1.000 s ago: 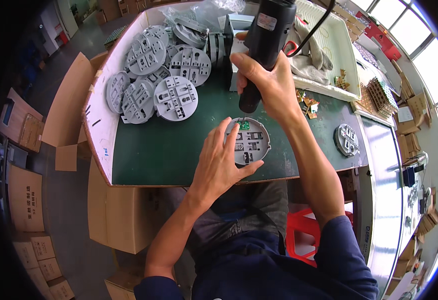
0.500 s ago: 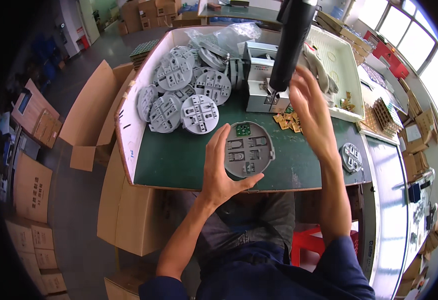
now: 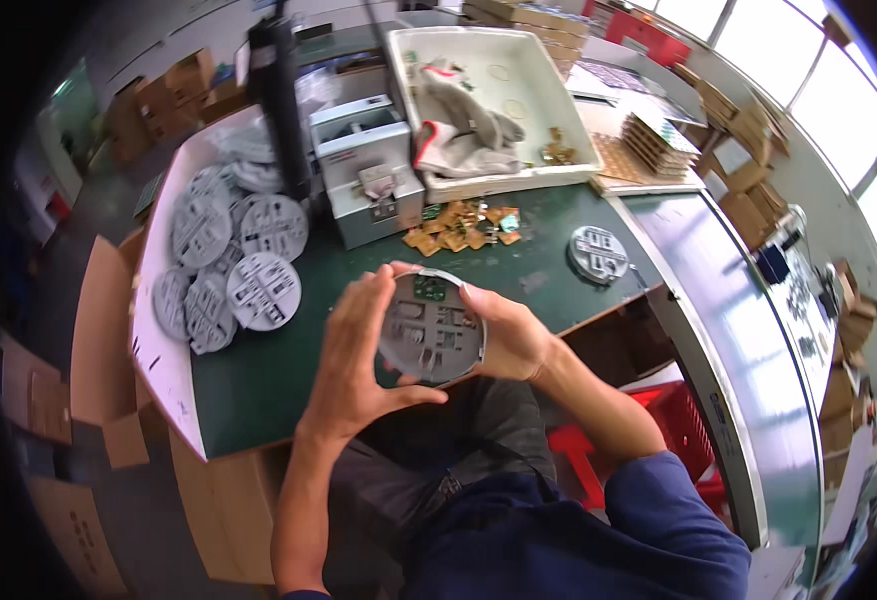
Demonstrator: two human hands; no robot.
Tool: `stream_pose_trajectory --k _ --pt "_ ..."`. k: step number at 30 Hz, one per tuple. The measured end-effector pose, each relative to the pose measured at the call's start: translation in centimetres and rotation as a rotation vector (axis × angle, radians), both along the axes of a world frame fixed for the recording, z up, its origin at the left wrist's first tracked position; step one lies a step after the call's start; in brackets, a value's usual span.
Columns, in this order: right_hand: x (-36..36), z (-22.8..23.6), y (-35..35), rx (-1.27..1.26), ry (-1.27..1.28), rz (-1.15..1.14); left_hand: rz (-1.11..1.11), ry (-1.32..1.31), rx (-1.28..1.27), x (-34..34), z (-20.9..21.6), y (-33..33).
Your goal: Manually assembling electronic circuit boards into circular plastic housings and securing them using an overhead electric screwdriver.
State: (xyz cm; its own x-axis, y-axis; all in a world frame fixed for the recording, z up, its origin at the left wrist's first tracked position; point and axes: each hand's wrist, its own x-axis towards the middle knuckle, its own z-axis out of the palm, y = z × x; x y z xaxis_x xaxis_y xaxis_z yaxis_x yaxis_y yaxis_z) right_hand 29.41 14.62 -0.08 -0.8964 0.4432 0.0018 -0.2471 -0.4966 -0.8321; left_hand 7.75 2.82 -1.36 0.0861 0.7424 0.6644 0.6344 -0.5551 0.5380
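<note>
Head view, grey round housing (image 3: 426,340): It is at the centre of the frame, between the two hands and over the near edge of the counter (image 3: 533,262); its hollow side faces up to the camera.
Green board (image 3: 429,288): This small piece sits inside the housing, close to the upper rim.
Left hand (image 3: 351,365): It is curved wide around the left side; the fingers lie along the rim, and the thumb reaches toward the lower edge. Whether this thumb touches, I cannot tell.
Right hand (image 3: 513,335): It holds the housing by the right side, with the thumb at the upper right rim; its other fingers are mostly hidden behind.
Step in hand: It seems to be a handling step, with the housing supported by hands only.
Next move: In my judgement it calls for a steady grip and little tilt, because the green board may be loose.
Black tool (image 3: 278,110): It hangs in the upper left of the frame, apart from both hands.
Gold-coloured pieces (image 3: 458,235): They lie scattered above the housing, just below the cream tray (image 3: 503,180).
Pile of grey discs (image 3: 203,235): It occupies the left of the frame.
</note>
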Motion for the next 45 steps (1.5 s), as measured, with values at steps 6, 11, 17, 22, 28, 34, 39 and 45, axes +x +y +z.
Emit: stream_pose_trajectory --k 6,11,17,22,28,34,39,45 --pt "11.2 4.0 8.4 1.35 -0.737 -0.611 0.587 0.491 -0.091 -7.8 2.4 -0.6" --pt "16.5 1.4 12.3 1.467 -1.197 -0.657 0.699 0.691 -0.264 -11.9 0.8 0.7" --pt "16.5 -1.2 12.3 1.223 -1.345 -0.532 0.597 0.566 -0.411 -12.8 0.5 2.0" --pt "16.7 -0.5 12.5 1.335 -1.405 -0.492 0.619 0.566 -0.321 -12.7 1.1 1.8" --pt "16.8 -0.1 13.2 1.337 -1.291 -0.512 0.608 0.379 -0.109 -9.9 2.1 0.7" --pt "17.5 -1.1 14.6 1.337 -1.226 -0.419 -0.065 -0.93 -0.308 -6.2 0.2 -1.7" --pt "18.6 -0.7 14.7 1.385 -1.173 -0.341 -0.586 -1.608 -0.523 -3.7 -0.2 -1.3" --pt "16.7 1.3 12.3 1.819 -1.456 -0.355 -0.024 -1.397 -0.62 -2.8 -2.8 -0.3"
